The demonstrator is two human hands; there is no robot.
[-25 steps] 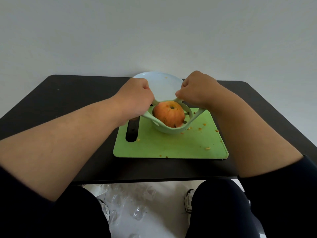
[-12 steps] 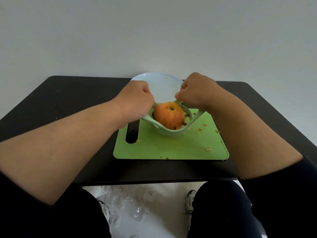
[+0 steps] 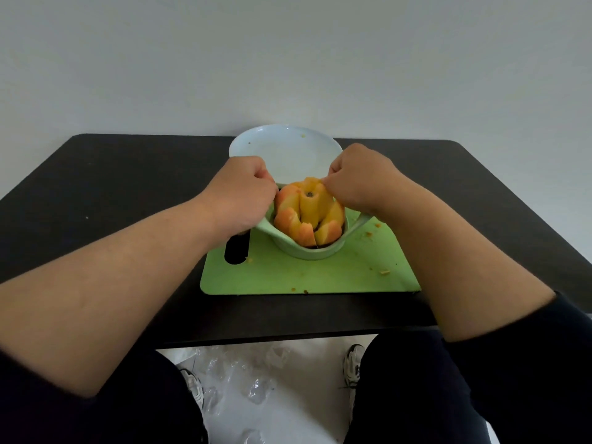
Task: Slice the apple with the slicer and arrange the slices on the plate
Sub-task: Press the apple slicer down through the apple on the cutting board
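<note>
Now both fists, left hand [image 3: 242,193] and right hand [image 3: 360,181], tight on slicer [image 3: 307,248] handles.

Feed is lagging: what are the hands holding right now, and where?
Both hold the slicer: left hand on its left handle, right hand on its right handle.

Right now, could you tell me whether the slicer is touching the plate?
Cannot tell: in the head view the slicer overlaps the plate's near edge, hidden behind hands and apple.

The surface [image 3: 112,187] lies bare along its left and right edges. The middle is crowded: board [image 3: 304,274] at the front edge, slicer [image 3: 307,249] on it, plate [image 3: 285,152] at the back edge.
</note>
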